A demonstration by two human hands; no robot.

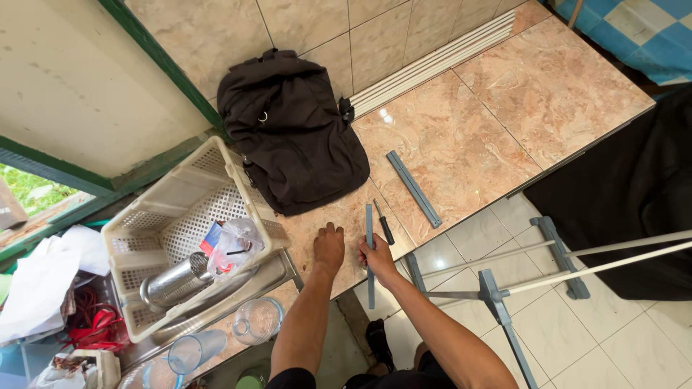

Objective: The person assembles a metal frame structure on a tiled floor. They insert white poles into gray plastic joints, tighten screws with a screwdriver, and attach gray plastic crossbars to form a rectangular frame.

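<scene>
My left hand [329, 247] lies flat on the pink marbled countertop [504, 108], fingers together, holding nothing. Just to its right, my right hand [376, 256] grips a long grey plastic bar [370, 223] that stands across the counter's front edge. A screwdriver [384, 223] with a black handle lies on the counter right beside that bar. A second grey bar [413, 188] lies further back on the counter, angled.
A black backpack [292, 130] rests against the tiled wall. A cream plastic basket [180, 230] holds a metal cup and a plastic bag. Clear glasses [256, 320] stand below it. A grey drying rack frame [504, 288] stands on the tiled floor at right.
</scene>
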